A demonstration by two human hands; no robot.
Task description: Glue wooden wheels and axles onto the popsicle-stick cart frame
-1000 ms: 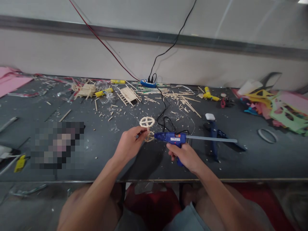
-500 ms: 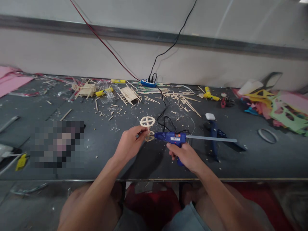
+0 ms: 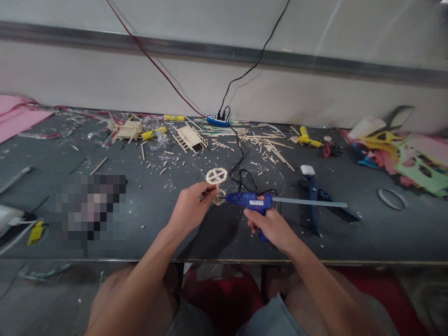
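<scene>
My left hand (image 3: 191,210) pinches a small wooden piece made of two spoked wheels on a short axle (image 3: 216,179), holding it just above the dark table (image 3: 147,224). The upper wheel stands clear of my fingers; the lower wheel is partly hidden by them. My right hand (image 3: 269,226) grips a blue hot glue gun (image 3: 249,200), its nozzle pointing left and touching the lower wheel. A glue stick (image 3: 310,203) juts out of the gun's back toward the right.
A black cord runs from the gun to a blue power strip (image 3: 217,121) at the wall. Loose wooden sticks (image 3: 269,147), stick models (image 3: 189,136), yellow tubes (image 3: 308,138), a dark blue tool (image 3: 312,198) and coloured foam sheets (image 3: 402,154) lie around. A blurred patch (image 3: 87,207) sits left.
Both hands hold the same pose with the nozzle at the wheel piece. The view has shifted slightly; nothing on the table moved.
</scene>
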